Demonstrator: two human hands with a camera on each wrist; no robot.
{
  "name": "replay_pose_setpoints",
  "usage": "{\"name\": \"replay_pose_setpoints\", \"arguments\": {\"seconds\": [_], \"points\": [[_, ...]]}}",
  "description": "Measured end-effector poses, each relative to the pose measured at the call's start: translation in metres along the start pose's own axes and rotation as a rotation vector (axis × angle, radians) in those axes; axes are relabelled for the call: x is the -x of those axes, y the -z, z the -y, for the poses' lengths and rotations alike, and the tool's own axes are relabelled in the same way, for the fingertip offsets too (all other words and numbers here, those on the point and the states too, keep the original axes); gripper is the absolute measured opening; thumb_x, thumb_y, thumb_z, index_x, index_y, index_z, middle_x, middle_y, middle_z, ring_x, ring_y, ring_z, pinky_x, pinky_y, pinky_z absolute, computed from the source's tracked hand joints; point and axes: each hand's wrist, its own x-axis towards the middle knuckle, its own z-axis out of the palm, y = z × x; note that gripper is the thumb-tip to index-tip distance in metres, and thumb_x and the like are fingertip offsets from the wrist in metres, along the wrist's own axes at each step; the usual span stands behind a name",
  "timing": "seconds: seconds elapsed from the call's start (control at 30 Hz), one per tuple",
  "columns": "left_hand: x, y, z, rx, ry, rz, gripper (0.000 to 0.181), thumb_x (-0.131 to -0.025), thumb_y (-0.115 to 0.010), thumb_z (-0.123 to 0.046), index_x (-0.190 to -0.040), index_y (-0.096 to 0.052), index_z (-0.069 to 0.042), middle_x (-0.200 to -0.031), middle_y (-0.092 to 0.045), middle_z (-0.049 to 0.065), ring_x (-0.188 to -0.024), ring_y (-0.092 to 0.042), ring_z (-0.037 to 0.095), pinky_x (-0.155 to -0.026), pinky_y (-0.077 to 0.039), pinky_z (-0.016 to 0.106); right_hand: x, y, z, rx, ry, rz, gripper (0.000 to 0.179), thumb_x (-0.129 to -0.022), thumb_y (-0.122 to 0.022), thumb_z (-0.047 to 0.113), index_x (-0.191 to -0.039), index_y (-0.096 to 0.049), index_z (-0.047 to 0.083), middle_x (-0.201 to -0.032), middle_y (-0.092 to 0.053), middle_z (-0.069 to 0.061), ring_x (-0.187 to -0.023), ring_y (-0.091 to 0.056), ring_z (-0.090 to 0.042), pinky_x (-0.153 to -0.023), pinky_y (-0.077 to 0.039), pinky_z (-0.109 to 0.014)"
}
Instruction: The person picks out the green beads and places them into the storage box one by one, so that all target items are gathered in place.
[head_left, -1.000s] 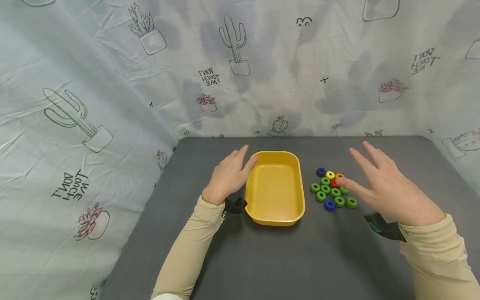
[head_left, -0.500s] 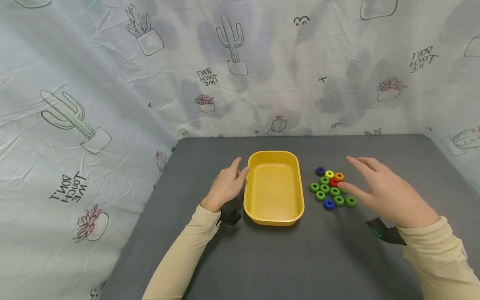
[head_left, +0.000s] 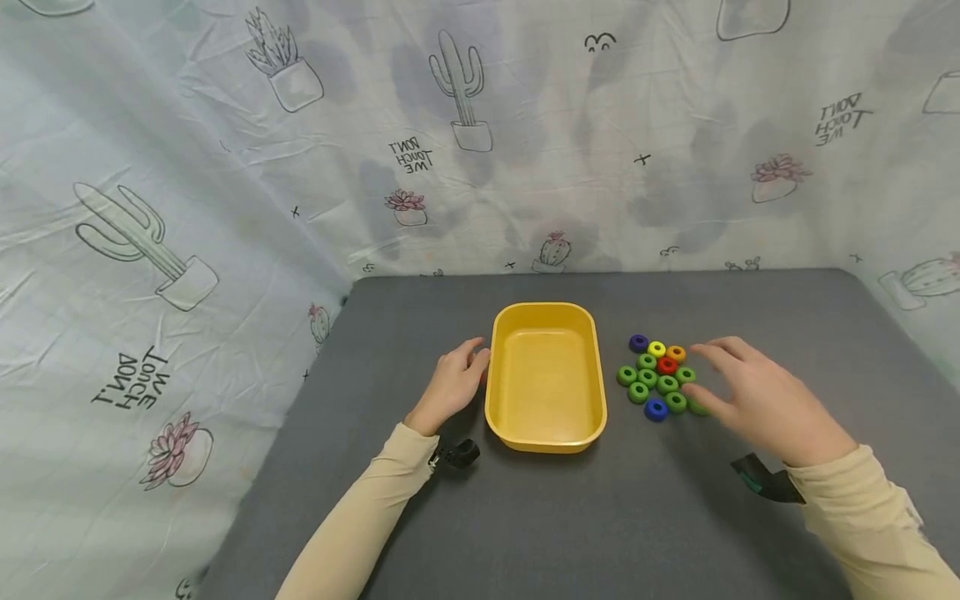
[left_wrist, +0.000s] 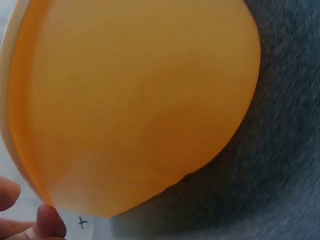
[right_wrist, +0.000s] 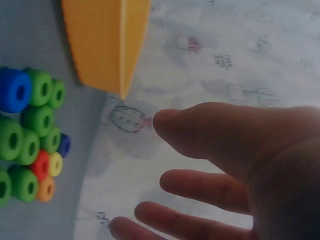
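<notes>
A yellow rectangular tray stands on the dark grey table, with nothing inside it. Beside its left rim is my left hand; in the left wrist view the thumb and fingertips show close to the tray wall, and contact is hard to tell. To the right of the tray lies a cluster of small rings: several green rings, a blue ring, a red ring, a yellow ring, an orange ring and a purple ring. Over the cluster's right side hovers my right hand, fingers spread, holding nothing.
A pale curtain with printed cactus drawings hangs behind and to the sides of the table. Each wrist carries a black strap, such as the right wrist strap.
My left hand has lowered and drawn back along the tray's left side. My right hand has come down and slightly left, nearer the rings. Tray and rings stay put.
</notes>
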Motion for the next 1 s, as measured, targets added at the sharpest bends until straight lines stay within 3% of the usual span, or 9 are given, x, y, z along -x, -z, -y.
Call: {"name": "replay_pose_setpoints", "arguments": {"seconds": [0.3, 0.53, 0.73, 1.0], "points": [[-0.002, -0.008, 0.004, 0.084, 0.016, 0.015, 0.047, -0.112, -0.049, -0.027, -0.15, -0.052, 0.0, -0.098, -0.072, 0.012, -0.08, -0.065, 0.016, -0.076, -0.053, 0.033, 0.005, -0.019, -0.015, -0.035, 0.038, -0.033, 0.05, -0.088, -0.083, 0.019, -0.131, -0.066, -0.001, -0.121, -0.067, -0.02, -0.095, -0.07, -0.033, -0.065, -0.056, -0.047], [-0.002, -0.012, 0.003, 0.092, 0.028, 0.028, 0.048, -0.113, -0.049, -0.028, -0.151, -0.052, 0.0, -0.108, -0.073, 0.014, -0.085, -0.067, 0.018, -0.077, -0.053, 0.032, 0.006, -0.034, -0.028, -0.054, 0.024, -0.023, 0.048, -0.087, -0.084, 0.015, -0.129, -0.067, -0.003, -0.121, -0.067, -0.023, -0.095, -0.07, -0.035, -0.065, -0.057, -0.048], [-0.002, -0.013, 0.003, 0.108, 0.015, 0.034, 0.047, -0.113, -0.048, -0.025, -0.151, -0.051, 0.003, -0.111, -0.074, 0.016, -0.089, -0.07, 0.021, -0.078, -0.056, 0.034, 0.008, -0.045, -0.038, -0.053, 0.023, -0.06, 0.044, -0.085, -0.086, 0.012, -0.124, -0.071, -0.001, -0.117, -0.07, -0.021, -0.09, -0.071, -0.033, -0.062, -0.056, -0.046], [-0.003, -0.016, 0.003, 0.128, 0.012, 0.024, 0.045, -0.112, -0.049, -0.02, -0.151, -0.05, 0.004, -0.116, -0.075, 0.018, -0.094, -0.073, 0.024, -0.082, -0.059, 0.039, 0.008, -0.051, -0.044, -0.051, -0.001, -0.031, 0.043, -0.086, -0.085, 0.015, -0.123, -0.07, -0.001, -0.113, -0.07, -0.02, -0.087, -0.07, -0.03, -0.062, -0.055, -0.046]]}}
